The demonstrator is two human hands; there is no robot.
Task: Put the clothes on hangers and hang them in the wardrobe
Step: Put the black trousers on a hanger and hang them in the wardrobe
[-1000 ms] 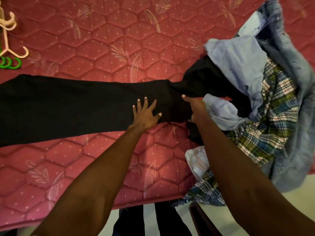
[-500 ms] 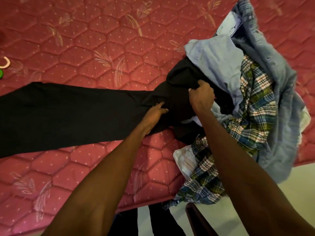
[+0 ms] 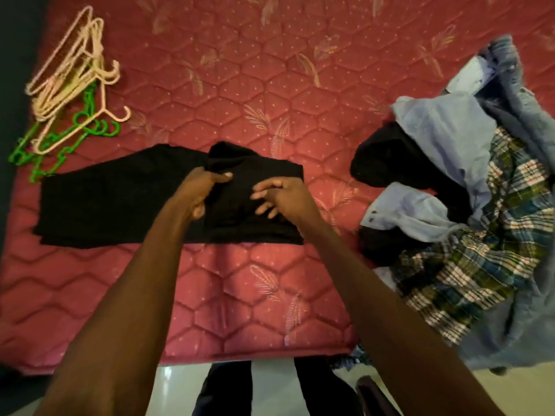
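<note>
On the red mattress (image 3: 270,94), folded black trousers (image 3: 120,202), hangers (image 3: 69,85).

I count one black garment (image 3: 126,202) spread at centre on one red mattress (image 3: 240,94). At ten o'clock lie two kinds of hangers, pink hangers (image 3: 72,67) and green hangers (image 3: 69,136), tangled beyond an exact count. At three o'clock, one clothes pile (image 3: 468,187). Two hands: left hand (image 3: 198,190), right hand (image 3: 282,196).

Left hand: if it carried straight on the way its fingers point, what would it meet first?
Probably the right hand. The left hand grips the black garment, pointing right across it toward the right hand's fingertips; depth is unclear.
</note>
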